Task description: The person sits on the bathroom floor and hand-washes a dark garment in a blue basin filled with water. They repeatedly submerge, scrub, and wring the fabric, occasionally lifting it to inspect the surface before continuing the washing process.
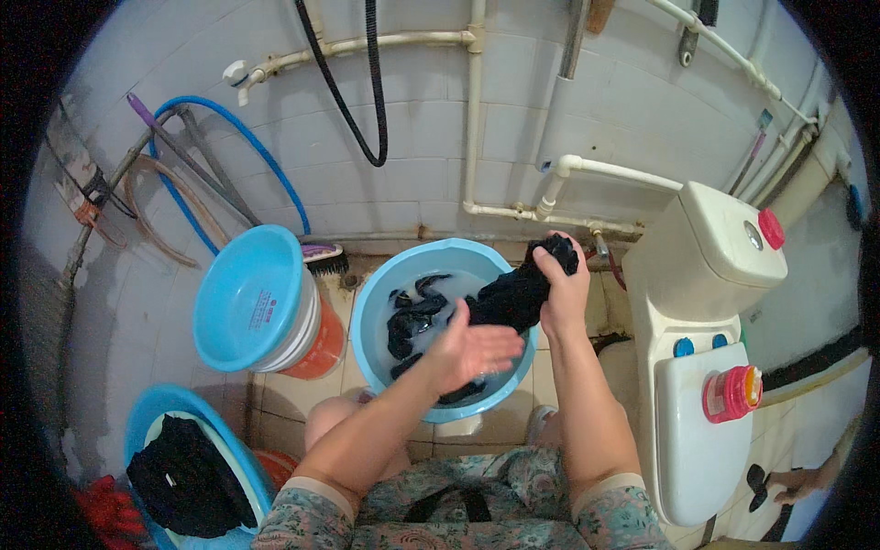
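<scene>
A light blue basin (371, 367) of cloudy water stands on the floor between my legs. Wet black cloth (403, 335) lies partly sunk in it. My right hand (566, 291) is closed round the upper end of a bunched black garment (509, 298), lifted over the basin's right side; the garment's kind is hard to make out. Its lower end hangs toward the water, partly hidden behind my left hand (467, 353). That hand is open above the basin, palm turned toward the garment, fingers stretched out and slightly blurred.
Left of the basin, a blue basin (247, 302) sits on a bucket (316, 344) beside a scrubbing brush (325, 259). Nearer, another blue tub (147, 412) holds black clothing (192, 477). A toilet (701, 458) with a pink jar (729, 394) on its lid stands right. Pipes (472, 119) run along the wall.
</scene>
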`<state>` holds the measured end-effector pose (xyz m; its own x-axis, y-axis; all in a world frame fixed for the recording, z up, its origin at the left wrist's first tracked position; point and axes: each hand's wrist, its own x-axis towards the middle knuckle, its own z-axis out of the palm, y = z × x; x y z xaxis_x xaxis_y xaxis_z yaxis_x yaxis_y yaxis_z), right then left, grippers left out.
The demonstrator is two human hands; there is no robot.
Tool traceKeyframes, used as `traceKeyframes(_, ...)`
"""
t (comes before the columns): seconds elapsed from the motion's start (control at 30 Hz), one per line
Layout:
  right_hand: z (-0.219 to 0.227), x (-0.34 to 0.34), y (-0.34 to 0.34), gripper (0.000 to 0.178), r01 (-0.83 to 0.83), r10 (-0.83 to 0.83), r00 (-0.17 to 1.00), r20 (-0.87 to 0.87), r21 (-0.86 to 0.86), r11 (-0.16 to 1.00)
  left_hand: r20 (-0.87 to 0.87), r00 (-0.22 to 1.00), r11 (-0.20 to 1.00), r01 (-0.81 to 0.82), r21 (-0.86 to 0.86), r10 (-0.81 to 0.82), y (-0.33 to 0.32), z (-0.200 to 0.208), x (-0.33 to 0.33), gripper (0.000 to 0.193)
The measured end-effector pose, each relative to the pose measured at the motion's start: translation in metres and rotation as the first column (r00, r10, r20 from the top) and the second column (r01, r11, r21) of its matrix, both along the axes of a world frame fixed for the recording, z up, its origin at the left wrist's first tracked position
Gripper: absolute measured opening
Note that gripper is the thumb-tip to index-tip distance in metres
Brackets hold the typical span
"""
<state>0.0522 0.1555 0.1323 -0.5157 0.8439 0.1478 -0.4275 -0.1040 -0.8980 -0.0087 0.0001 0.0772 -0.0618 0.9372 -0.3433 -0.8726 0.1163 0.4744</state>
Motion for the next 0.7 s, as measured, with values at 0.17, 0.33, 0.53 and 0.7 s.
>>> traceKeyframes(0.17, 0.020, 0.010, -0.067, 0.039, -0.417, 0.265, 0.909, 0.322, 0.679, 0.604, 0.181, 0.965, 0.940, -0.231, 0.252, 0.189, 0.006, 0.006, 0.000, 0.099)
traceKeyframes(0.33, 0.005, 0.002, -0.092, 0.028, -0.372, 0.379, 0.906, 0.186, 0.776, 0.510, 0.582, 0.731, 0.844, -0.519, 0.136, 0.356, -0.003, 0.043, -0.019, 0.053)
traceKeyframes(0.53, -0.014, -0.015, -0.095, 0.010, -0.268, 0.222, 0.952, -0.210, -0.228, 0.936, 0.259, 0.645, 0.671, -0.741, -0.016, 0.719, 0.006, 0.032, -0.039, 0.026)
traceKeyframes(0.7, -0.031, -0.027, -0.082, 0.014, -0.206, 0.116, 0.975, -0.192, -0.562, 0.801, -0.324, 0.482, 0.528, -0.846, 0.069, 0.814, 0.024, 0.036, -0.031, 0.018)
